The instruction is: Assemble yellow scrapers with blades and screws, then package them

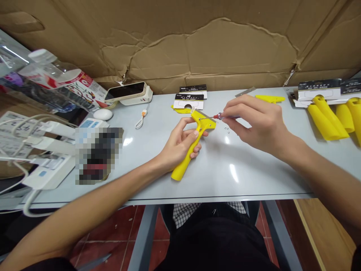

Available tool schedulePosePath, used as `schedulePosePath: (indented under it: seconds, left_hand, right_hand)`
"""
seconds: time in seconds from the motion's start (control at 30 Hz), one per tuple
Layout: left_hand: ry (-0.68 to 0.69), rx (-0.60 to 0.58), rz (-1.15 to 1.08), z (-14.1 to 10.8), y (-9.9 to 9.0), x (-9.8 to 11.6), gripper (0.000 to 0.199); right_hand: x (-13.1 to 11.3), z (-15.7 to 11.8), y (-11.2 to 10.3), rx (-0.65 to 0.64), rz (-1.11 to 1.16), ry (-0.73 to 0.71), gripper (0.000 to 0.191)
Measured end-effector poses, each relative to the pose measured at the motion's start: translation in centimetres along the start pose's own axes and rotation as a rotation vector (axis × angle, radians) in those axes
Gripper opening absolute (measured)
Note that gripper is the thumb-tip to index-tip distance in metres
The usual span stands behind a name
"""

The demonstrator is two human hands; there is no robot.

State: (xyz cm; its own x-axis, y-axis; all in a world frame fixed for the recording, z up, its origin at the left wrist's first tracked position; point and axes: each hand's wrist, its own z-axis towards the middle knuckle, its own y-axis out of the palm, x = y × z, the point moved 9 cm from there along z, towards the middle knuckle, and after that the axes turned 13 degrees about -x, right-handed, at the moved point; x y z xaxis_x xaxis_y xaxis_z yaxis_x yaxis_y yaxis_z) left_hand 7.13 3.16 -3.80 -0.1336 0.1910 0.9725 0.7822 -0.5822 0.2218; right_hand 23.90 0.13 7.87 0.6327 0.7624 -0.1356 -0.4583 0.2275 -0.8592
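Observation:
My left hand (180,145) is wrapped round the neck of a yellow scraper (184,162), its handle slanting down to the left. A metal blade (207,116) lies along the scraper's wide head, where small screws show. My right hand (254,118) pinches a small screwdriver (220,116) with a red collar; its thin shaft reaches across the head towards a screw on the left side. Whether the tip sits in the screw cannot be made out. Tiny metal nuts (226,128) lie on the table just right of the head.
Behind are black-and-white packets (188,102), a yellow piece (270,98) and a loose blade (245,92). Yellow handles (324,120) lie at the right. A phone (126,91), white mouse (103,114), bottles (81,81) and power strip (50,173) occupy the left. Cardboard (214,49) stands behind the table (152,188).

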Motion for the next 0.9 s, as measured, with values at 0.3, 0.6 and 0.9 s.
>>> schedulePosePath:
  seconds: [0.3, 0.6, 0.9]
  left_hand:
    - [-0.006, 0.022, -0.014, -0.11, -0.22, -0.03, 0.028]
    - [-0.005, 0.009, -0.005, -0.09, -0.08, 0.02, 0.029]
    - [-0.008, 0.016, -0.008, -0.13, -0.19, -0.09, 0.029]
  right_hand:
    - [-0.01, -0.07, 0.45, -0.095, -0.054, 0.01, 0.019]
    - [0.38, -0.11, 0.61, -0.167, -0.148, 0.112, 0.018]
    - [0.66, -0.19, -0.26, -0.116, -0.103, 0.105, 0.019]
